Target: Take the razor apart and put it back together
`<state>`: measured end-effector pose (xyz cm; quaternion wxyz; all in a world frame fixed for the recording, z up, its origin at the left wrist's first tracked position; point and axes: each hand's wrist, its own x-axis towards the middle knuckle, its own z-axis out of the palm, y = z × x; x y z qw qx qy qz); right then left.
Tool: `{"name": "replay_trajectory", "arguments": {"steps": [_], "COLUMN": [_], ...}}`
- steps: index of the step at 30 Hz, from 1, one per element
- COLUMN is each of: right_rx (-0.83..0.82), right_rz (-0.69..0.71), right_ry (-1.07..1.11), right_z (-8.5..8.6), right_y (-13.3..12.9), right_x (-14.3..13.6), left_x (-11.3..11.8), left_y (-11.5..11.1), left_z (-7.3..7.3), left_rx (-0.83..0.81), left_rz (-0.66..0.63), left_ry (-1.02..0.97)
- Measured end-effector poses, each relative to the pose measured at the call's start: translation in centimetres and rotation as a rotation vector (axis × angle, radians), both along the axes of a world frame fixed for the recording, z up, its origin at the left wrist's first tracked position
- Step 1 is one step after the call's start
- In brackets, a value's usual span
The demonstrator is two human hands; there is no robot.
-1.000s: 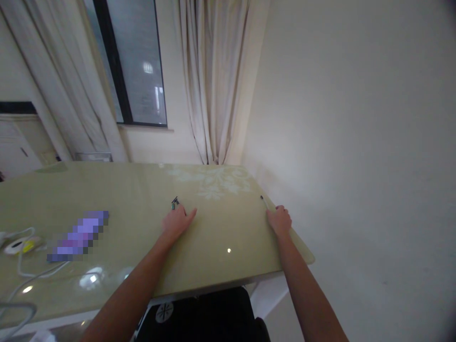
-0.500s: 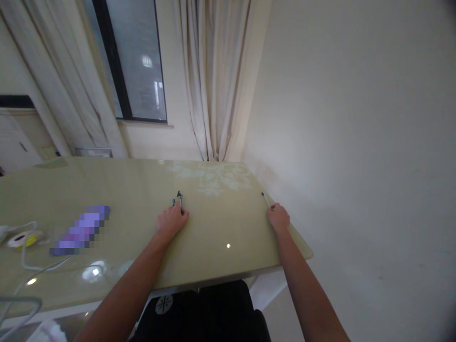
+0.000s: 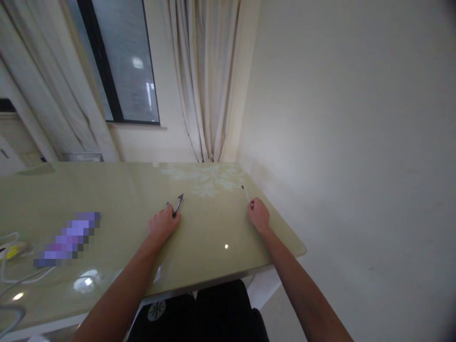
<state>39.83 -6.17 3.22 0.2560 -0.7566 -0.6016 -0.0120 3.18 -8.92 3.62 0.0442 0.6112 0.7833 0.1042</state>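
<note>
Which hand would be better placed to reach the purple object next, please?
Probably the left hand, nearer the purple object; it holds a dark-headed tool, but the right hand holds a thin stick.

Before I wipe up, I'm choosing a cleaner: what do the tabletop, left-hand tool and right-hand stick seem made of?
Tabletop: glossy, perhaps glass or lacquer, given its sharp light reflections. Left-hand tool: possibly metal, with a silvery glint and dark parts. Right-hand stick: perhaps plastic, going by its pale, slim shaft; finish unclear.

No letters or numbers we can read. We see one sign: a round pale emblem (image 3: 156, 310) with crossing dark lines, on black clothing (image 3: 224, 308); purple rectangle (image 3: 67, 241) is pixelated.
</note>
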Motion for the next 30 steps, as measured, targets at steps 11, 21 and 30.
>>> {"name": "replay_trajectory", "arguments": {"steps": [11,21,30], "right_rx": [-0.102,-0.141,-0.134], "right_rz": [0.325,0.305,0.303], "right_ry": [0.132,0.151,0.11], "right_z": [1.0,-0.1,-0.4], "right_y": [1.7,1.3,0.5], "right_x": [-18.4,-21.4,-20.8], "left_x": [-0.9,-2.8,-3.5], "left_y": [0.5,2.6,2.9], "left_z": [-0.2,-1.3,-1.4], "left_rx": [0.116,0.165,0.133], "left_rz": [0.013,0.103,0.071], "left_ry": [-0.075,-0.099,-0.122]}}
